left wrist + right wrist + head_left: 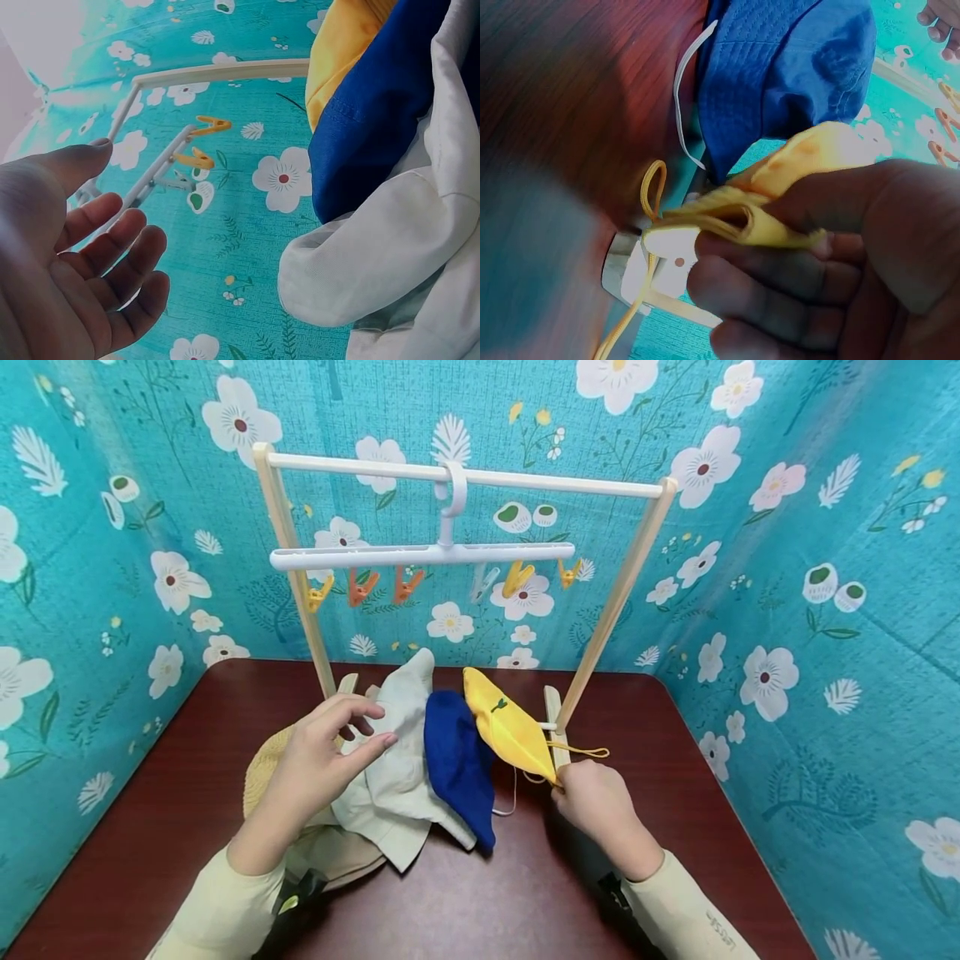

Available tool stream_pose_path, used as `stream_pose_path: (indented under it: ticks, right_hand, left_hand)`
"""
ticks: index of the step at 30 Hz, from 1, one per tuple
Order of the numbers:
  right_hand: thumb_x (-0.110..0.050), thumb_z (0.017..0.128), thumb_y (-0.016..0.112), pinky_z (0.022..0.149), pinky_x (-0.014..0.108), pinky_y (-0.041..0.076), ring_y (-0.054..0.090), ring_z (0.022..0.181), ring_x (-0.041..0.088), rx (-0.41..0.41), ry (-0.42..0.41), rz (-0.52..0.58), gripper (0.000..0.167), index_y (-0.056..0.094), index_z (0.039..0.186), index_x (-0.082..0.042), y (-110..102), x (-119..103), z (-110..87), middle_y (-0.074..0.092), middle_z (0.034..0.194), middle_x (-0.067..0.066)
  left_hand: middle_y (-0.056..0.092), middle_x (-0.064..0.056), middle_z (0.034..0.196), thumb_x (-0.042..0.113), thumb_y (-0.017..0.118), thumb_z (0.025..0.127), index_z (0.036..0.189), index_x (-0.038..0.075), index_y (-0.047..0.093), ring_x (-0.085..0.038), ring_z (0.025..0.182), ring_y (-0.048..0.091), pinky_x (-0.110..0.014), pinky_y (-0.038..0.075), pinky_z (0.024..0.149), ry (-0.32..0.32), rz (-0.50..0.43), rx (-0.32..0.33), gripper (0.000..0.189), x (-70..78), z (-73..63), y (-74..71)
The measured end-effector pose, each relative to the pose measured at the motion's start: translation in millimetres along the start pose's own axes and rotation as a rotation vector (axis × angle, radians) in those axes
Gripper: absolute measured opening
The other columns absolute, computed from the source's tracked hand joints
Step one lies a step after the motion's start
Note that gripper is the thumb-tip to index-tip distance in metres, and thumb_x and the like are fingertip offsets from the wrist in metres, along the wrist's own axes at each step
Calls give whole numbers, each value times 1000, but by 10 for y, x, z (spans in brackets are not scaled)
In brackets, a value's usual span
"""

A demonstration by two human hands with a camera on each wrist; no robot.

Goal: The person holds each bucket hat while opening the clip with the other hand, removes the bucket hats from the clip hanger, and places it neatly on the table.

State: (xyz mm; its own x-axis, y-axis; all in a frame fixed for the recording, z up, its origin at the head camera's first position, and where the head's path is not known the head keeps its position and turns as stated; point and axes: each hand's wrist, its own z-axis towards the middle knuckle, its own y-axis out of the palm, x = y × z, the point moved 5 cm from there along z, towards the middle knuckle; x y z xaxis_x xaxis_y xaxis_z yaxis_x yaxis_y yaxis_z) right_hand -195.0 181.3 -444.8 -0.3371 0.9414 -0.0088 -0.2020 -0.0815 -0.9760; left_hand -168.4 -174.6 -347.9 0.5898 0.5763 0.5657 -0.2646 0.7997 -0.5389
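Observation:
My right hand [600,806] pinches the brim edge of a yellow hat [513,727] with a small green sprout mark and a yellow cord. In the right wrist view the folded yellow brim [742,221] lies between thumb and fingers. Beside it is a blue bucket hat [457,760] with a white strap [681,90]. My left hand [318,760] is raised over the pale hat [401,735], fingers loosely bent and apart, holding nothing. The left wrist view shows that hand [82,240] apart from the pale fabric [375,247].
A woven straw hat [258,768] and a beige hat [337,856] lie under the left arm. Behind stands a wooden rack [618,602] with a white hanger [360,557] bearing several clothespins [517,578]. A floral curtain [480,410] surrounds the dark red table [480,902].

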Motion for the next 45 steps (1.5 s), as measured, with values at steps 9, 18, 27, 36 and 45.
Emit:
stream_pose_path:
  ticks: [9,18,27,36,45]
  right_hand:
    - [-16,75,76,44,36,39,39,46,13,-55,-149,-46,38,45,55,-23,60,-98,22,42,51,-7]
    - [-22,78,79,46,31,37,37,47,11,-92,-250,-54,42,44,56,-24,126,-160,29,38,51,-9]
    - [-34,80,84,46,31,38,38,46,10,-106,-289,-34,46,46,58,-24,145,-199,24,39,52,-9]
    - [-47,79,85,47,29,35,38,46,8,-182,-252,28,47,49,59,-26,193,-227,22,39,51,-12]
    - [-52,80,84,48,27,37,41,47,7,-264,-235,70,44,54,61,-27,205,-199,43,43,52,-13]
  left_hand:
    - [68,9,106,19,86,85,108,19,70,-8,88,62,-32,54,71,-21,22,-30,28,-13,7,16]
    - [68,5,107,20,85,86,108,19,70,-9,89,62,-31,54,71,-26,25,-57,27,-20,21,36]
    - [67,9,108,18,86,85,108,19,70,-9,88,61,-30,53,71,-7,21,-61,28,-27,9,48]
    - [67,8,107,17,86,84,108,18,70,-10,89,61,-33,53,72,-4,19,-68,29,-29,-3,52]
    - [67,6,106,17,87,83,108,19,69,-10,89,61,-35,53,71,30,26,-89,30,-34,0,65]
